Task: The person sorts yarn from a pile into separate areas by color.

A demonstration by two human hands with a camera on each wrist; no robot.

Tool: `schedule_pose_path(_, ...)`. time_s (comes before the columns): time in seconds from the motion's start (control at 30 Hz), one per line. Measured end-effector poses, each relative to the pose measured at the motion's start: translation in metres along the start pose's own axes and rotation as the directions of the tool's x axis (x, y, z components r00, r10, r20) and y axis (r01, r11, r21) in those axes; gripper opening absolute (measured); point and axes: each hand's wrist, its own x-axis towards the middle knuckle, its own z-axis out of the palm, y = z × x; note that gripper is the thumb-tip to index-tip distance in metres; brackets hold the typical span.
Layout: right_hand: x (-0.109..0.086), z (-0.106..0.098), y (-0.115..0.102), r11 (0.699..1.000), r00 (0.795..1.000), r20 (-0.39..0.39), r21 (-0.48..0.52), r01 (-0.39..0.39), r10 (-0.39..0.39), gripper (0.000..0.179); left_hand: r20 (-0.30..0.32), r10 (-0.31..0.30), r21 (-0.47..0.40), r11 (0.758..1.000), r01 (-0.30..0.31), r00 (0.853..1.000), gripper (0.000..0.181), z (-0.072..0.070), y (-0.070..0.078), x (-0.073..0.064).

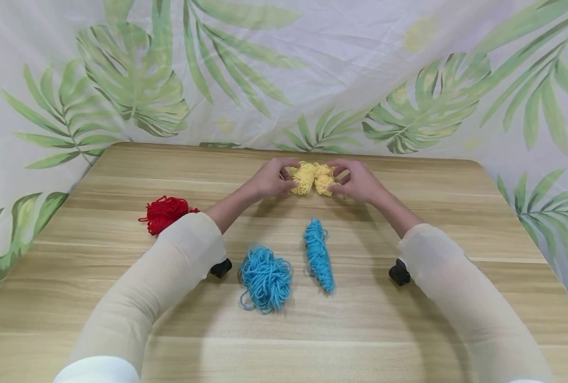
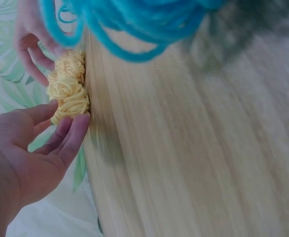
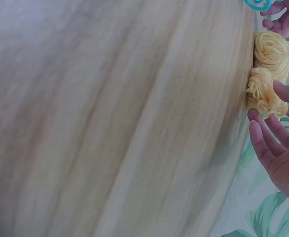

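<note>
Yellow yarn (image 1: 314,178) lies near the table's far edge in two rounded bunches, side by side and touching. The left bunch is paler than the right one. My left hand (image 1: 275,177) holds the left bunch between thumb and fingertips. At the opposite end, my right hand (image 1: 357,181) pinches the right bunch the same way. In the left wrist view, the fingers (image 2: 75,136) curve against the yellow strands; the right wrist view shows the right thumb and fingertips at the other end.
Closer on the wooden table (image 1: 360,330) are a loose blue yarn bundle (image 1: 266,278) and a long, narrow blue yarn bundle (image 1: 319,256). Red yarn (image 1: 166,214) lies at left, partly behind the left sleeve (image 1: 169,271). A leaf-patterned cloth (image 1: 264,69) hangs behind the table.
</note>
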Motion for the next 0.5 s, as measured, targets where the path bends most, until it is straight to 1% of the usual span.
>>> schedule_pose_path(0.1, -0.004, -0.001, -0.002, 1.000, 1.000, -0.008, 0.002, -0.012, 0.012, 0.062, 0.009, 0.021, 0.022, 1.000, -0.021, 1.000, 0.055, -0.002, 0.000, -0.004)
schedule_pose_path(0.2, -0.009, -0.003, -0.003, 1.000, 1.000, -0.013, -0.009, -0.006, 0.006, 0.062, 0.020, 0.032, 0.018, 0.999, -0.032, 0.999, 0.057, -0.004, -0.001, -0.008)
schedule_pose_path(0.37, -0.018, -0.007, -0.005, 0.999, 0.999, -0.027, -0.029, 0.023, -0.023, 0.060, 0.026, 0.033, 0.024, 0.999, -0.034, 0.999, 0.057, -0.009, 0.000, -0.017)
schedule_pose_path(0.5, -0.027, -0.009, -0.006, 0.998, 0.997, -0.046, -0.039, 0.054, -0.056, 0.058, 0.033, 0.059, 0.057, 0.997, -0.060, 0.998, 0.055, -0.012, 0.001, -0.023)
